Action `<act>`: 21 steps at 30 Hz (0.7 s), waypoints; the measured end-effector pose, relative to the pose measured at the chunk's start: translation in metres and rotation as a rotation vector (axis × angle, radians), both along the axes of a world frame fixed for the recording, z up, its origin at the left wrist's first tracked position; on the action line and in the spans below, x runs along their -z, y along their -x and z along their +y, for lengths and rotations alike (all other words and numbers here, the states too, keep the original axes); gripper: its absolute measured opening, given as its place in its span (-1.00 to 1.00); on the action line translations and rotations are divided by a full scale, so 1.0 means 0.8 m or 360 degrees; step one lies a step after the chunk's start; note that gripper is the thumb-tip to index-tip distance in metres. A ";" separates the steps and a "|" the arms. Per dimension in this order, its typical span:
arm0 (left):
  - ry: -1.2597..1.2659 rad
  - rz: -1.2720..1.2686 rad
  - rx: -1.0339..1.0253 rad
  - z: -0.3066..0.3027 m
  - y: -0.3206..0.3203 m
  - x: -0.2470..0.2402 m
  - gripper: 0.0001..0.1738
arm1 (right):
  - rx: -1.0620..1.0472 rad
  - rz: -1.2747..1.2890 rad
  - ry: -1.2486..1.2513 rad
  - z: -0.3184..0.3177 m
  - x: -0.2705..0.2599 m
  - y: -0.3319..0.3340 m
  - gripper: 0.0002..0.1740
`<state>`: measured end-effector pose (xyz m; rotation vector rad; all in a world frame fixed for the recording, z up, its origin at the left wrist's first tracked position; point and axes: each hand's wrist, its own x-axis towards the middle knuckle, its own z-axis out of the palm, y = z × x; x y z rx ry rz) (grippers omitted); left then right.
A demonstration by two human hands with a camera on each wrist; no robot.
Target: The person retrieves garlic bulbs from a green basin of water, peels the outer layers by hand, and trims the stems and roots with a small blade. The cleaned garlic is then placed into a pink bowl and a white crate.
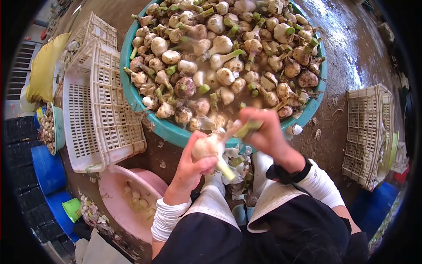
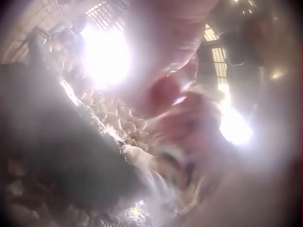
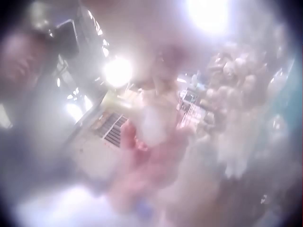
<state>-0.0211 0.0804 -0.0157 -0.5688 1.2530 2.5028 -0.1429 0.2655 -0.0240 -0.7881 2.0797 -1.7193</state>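
In the head view my left hand point(image 1: 187, 169) grips a pale garlic bulb point(image 1: 207, 147) between fingers and thumb, its cut green stem point(image 1: 226, 170) pointing down toward my boots. Just to the right, my right hand point(image 1: 268, 134), blurred, pinches a greenish-brown strip of garlic skin point(image 1: 247, 129) that stretches from the bulb. Both hands are over the near rim of a green tub point(image 1: 176, 134) heaped with muddy garlic bulbs point(image 1: 222, 44) in brown water. Glare and haze wash out both wrist views; the left wrist view shows blurred fingers point(image 2: 165, 94) close up.
White plastic crates point(image 1: 116, 105) stand left of the tub, and another crate point(image 1: 367, 132) stands at right. A pink basin point(image 1: 118, 211) with several bulbs in water sits at lower left. Peeled skins point(image 1: 237, 169) litter the wet floor between my white boots point(image 1: 261, 169).
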 end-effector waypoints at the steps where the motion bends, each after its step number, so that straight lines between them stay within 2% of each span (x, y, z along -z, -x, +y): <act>1: -0.0001 -0.0005 -0.0006 0.001 -0.001 -0.001 -0.49 | 0.0150 -0.0142 0.0030 0.002 0.004 0.004 -0.77; 3: 0.0008 -0.0070 -0.0087 0.004 0.002 -0.005 -0.49 | 0.0109 0.0110 -0.0233 0.010 -0.008 0.004 -0.73; 5: 0.0011 -0.0123 -0.0128 -0.006 -0.005 0.007 -0.47 | 0.0438 0.0232 0.0006 0.021 -0.003 0.015 -0.75; 6: -0.0067 -0.0131 -0.0133 -0.014 -0.010 0.009 -0.47 | 0.0577 0.0143 0.0111 0.046 0.012 0.038 -0.77; 7: -0.0140 -0.0141 -0.0142 -0.018 -0.013 0.013 -0.47 | 0.0728 -0.0397 0.0244 0.052 -0.007 0.044 -0.82; 9: -0.0155 -0.0110 -0.0154 -0.015 -0.013 0.016 -0.49 | -0.0089 -0.0055 -0.0178 0.041 -0.010 0.032 -0.86; 10: -0.0005 -0.0121 -0.0124 -0.007 -0.010 0.012 -0.49 | -0.0398 -0.0208 -0.0607 0.032 -0.030 0.013 -0.69; 11: 0.0138 -0.0122 -0.0096 -0.003 -0.005 0.009 -0.48 | -0.0320 -0.0052 -0.0502 0.020 -0.019 -0.009 -0.60; 13: 0.0090 -0.0099 -0.0093 0.003 0.002 0.006 -0.48 | -0.0164 0.0180 -0.0356 -0.001 -0.017 -0.024 -0.62; 15: 0.0398 -0.0004 -0.0139 0.013 0.004 0.006 -0.50 | -0.0220 0.0177 -0.0349 -0.002 -0.015 -0.022 -0.62; 17: 0.0376 -0.0007 -0.0131 0.013 0.002 0.001 -0.54 | -0.0258 0.0171 -0.0336 -0.002 -0.011 -0.021 -0.63; 19: 0.0366 0.0161 -0.0091 0.013 0.004 -0.001 -0.57 | -0.0421 0.0063 -0.0300 0.000 -0.007 -0.019 -0.67; 21: 0.0344 0.0120 -0.0102 0.019 0.006 -0.002 -0.57 | -0.0404 0.0137 -0.0359 0.001 -0.014 -0.025 -0.70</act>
